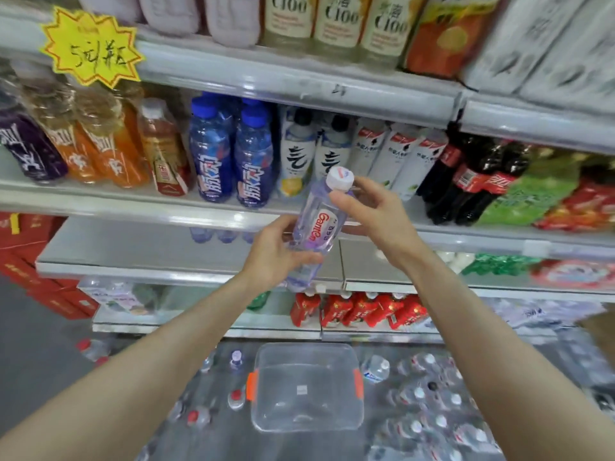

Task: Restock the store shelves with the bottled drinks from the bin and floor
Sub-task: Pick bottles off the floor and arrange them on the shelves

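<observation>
Holding the water bottle (317, 224) tilted before the middle shelf (149, 247), my left hand (274, 252) wrapped round its base, my right hand (372, 211) pinching its neck, I risk toppling the back-row bottles (213, 235) if I push it in crooked.

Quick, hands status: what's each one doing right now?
Left hand: grips the lower body of the water bottle.
Right hand: pinches the same bottle near its top.
</observation>
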`<control>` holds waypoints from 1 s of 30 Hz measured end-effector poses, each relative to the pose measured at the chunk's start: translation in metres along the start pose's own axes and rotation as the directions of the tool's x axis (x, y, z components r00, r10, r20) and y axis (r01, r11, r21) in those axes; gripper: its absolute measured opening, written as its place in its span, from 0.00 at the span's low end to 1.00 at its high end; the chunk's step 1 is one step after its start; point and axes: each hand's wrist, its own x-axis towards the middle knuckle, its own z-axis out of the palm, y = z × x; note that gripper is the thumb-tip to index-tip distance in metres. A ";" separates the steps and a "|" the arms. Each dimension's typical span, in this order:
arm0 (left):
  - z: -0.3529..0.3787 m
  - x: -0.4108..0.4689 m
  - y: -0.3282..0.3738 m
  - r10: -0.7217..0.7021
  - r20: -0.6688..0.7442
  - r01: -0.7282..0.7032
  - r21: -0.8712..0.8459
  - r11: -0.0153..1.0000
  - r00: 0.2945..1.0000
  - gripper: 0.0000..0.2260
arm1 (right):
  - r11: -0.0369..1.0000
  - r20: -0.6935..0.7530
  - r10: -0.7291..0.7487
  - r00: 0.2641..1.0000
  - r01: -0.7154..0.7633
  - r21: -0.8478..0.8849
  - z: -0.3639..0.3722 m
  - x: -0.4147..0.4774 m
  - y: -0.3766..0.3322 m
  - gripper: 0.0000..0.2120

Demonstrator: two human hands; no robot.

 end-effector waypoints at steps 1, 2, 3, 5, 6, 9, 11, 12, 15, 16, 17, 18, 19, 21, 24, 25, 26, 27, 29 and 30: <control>0.008 0.000 0.008 0.004 0.011 -0.004 0.015 1.000 1.000 0.23 | 0.999 0.021 0.026 0.999 -0.026 0.022 -0.010 -0.004 -0.004 0.09; 0.013 0.001 0.015 0.012 0.023 -0.013 0.035 0.999 1.000 0.22 | 0.999 0.035 0.035 0.999 -0.037 0.037 -0.017 -0.006 -0.008 0.09; 0.019 0.002 0.021 0.015 0.036 -0.017 0.056 0.998 0.999 0.22 | 0.998 0.043 0.040 0.998 -0.042 0.048 -0.025 -0.009 -0.011 0.10; 0.027 0.004 0.027 0.013 0.044 -0.016 0.068 0.998 0.999 0.22 | 0.998 0.060 0.040 0.997 -0.043 0.046 -0.036 -0.013 -0.014 0.14; 0.030 0.005 0.028 0.008 0.044 -0.011 0.066 0.998 0.999 0.22 | 0.998 0.069 0.042 0.997 -0.045 0.041 -0.039 -0.014 -0.014 0.16; 0.036 0.002 0.020 -0.003 0.042 0.000 0.056 0.998 0.999 0.21 | 0.998 0.090 0.043 0.995 -0.046 0.030 -0.041 -0.015 -0.004 0.17; 0.034 0.000 0.008 -0.032 0.040 0.030 0.048 0.998 0.999 0.22 | 0.997 0.083 0.063 0.995 -0.066 0.044 -0.035 -0.014 0.010 0.17; 0.032 -0.002 0.000 -0.046 0.030 0.045 0.040 0.998 0.998 0.22 | 0.996 0.082 0.070 0.994 -0.074 0.043 -0.030 -0.013 0.017 0.18; 0.017 -0.005 -0.033 -0.090 0.002 0.090 0.042 0.995 0.996 0.24 | 0.995 0.091 0.087 0.992 -0.091 0.039 -0.004 -0.006 0.041 0.19; 0.009 -0.007 -0.044 -0.103 -0.002 0.103 0.043 0.994 0.995 0.25 | 0.995 0.095 0.088 0.992 -0.092 0.045 0.008 -0.004 0.049 0.19; 0.001 -0.009 -0.053 -0.114 -0.006 0.114 0.044 0.993 0.993 0.25 | 0.995 0.097 0.080 0.992 -0.085 0.044 0.018 -0.003 0.056 0.19; -0.009 -0.011 -0.065 -0.129 -0.015 0.130 0.047 0.990 0.992 0.25 | 0.996 0.097 0.073 0.993 -0.077 0.034 0.032 0.001 0.064 0.19; -0.019 -0.013 -0.075 -0.142 -0.029 0.144 0.053 0.988 0.989 0.25 | 0.997 0.099 0.066 0.993 -0.068 0.020 0.045 0.003 0.071 0.18; -0.044 -0.016 -0.100 -0.165 -0.059 0.168 0.056 0.984 0.985 0.25 | 0.998 0.119 0.065 0.991 -0.066 0.005 0.076 0.009 0.089 0.18; -0.081 -0.018 -0.139 -0.173 -0.074 0.179 0.090 0.980 0.982 0.24 | 0.997 0.136 0.067 0.988 -0.070 0.020 0.121 0.019 0.115 0.19; -0.094 -0.018 -0.153 -0.176 -0.076 0.183 0.105 0.977 0.982 0.24 | 0.997 0.128 0.067 0.990 -0.070 0.015 0.138 0.024 0.125 0.19; -0.107 -0.016 -0.167 -0.174 -0.080 0.183 0.118 0.976 0.982 0.24 | 0.997 0.119 0.067 0.991 -0.070 0.014 0.154 0.029 0.136 0.18; -0.117 -0.014 -0.179 -0.171 -0.085 0.181 0.124 0.976 0.982 0.24 | 0.997 0.117 0.068 0.991 -0.070 0.015 0.166 0.033 0.146 0.18; -0.139 -0.007 -0.210 -0.152 -0.098 0.164 0.137 0.977 0.984 0.24 | 0.998 0.106 0.058 0.993 -0.060 0.019 0.196 0.044 0.167 0.20; -0.148 -0.002 -0.224 -0.138 -0.103 0.152 0.137 0.979 0.985 0.25 | 0.999 0.092 0.040 0.995 -0.042 0.016 0.210 0.050 0.179 0.20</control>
